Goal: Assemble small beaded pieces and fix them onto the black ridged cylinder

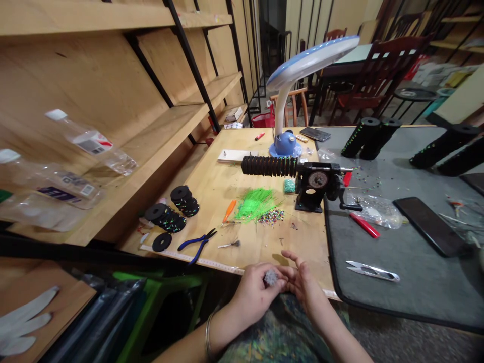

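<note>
At the table's front edge my left hand (254, 292) is closed round a small grey piece with a toothed, star-like end (270, 278); the rest of it is hidden in the fingers. Beside it my right hand (302, 285) is open, palm up, with fingers spread and some of them close against the left fingertips. Whether the right hand touches the grey piece, I cannot tell. Beyond the hands lie bright green thin strips (257, 202) and a heap of multicoloured beads (271, 217). Behind these stands a black hand-crank winder (313, 187) carrying a ribbed black roll (269, 166).
Blue-handled pliers (197, 245), an orange-handled tool (229, 210) and stacked black discs (164, 217) lie to the left. Thread snips (372, 271), a phone (431, 225) and black rolls (360, 137) rest on the grey mat (412, 292). A desk lamp (284, 144) stands behind.
</note>
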`<state>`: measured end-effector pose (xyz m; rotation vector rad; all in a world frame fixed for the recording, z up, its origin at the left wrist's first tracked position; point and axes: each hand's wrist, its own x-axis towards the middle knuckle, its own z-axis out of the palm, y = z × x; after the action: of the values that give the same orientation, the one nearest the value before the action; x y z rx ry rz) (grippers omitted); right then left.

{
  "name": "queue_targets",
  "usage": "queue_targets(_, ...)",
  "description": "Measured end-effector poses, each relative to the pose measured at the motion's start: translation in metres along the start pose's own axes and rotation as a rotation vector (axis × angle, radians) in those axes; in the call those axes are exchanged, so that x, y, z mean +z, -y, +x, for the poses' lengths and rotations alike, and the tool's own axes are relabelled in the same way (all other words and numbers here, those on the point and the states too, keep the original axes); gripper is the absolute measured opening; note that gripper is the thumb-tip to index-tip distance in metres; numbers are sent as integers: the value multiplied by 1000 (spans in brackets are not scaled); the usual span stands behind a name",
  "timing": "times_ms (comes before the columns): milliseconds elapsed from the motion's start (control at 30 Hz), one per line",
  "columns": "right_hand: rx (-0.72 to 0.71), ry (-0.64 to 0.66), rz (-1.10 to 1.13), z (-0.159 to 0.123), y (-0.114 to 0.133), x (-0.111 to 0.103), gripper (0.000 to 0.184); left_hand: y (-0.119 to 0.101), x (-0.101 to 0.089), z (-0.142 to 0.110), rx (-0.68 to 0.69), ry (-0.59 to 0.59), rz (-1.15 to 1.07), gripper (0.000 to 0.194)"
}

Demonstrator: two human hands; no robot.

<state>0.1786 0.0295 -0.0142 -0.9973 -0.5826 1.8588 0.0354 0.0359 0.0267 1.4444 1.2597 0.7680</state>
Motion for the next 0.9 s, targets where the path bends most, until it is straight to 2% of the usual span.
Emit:
queue_targets(100,-36,1,-52,4,-8,-4,74,7,-2,4,-130,-18,-204,15)
queue_targets(233,-62,5,-179,3,-10,-6,75,3,-7,9,-163,-51,-326,20)
queue_targets(433,-203,3,-466,-10,6,5,42,0,-10,13,-201,-22,-428,29)
queue_targets(567,-288,-27,-617,-11,6,6,29,4,-9,13,-195,-15,-390,29)
queue_targets(733,-340,-103,-792,-8,-1,1,28,7,-10,15,-167,-58,-281,24)
queue_targets(900,-305,-156,-713,-10,1,-3,33,11,-11,14,-191,-63,-312,28)
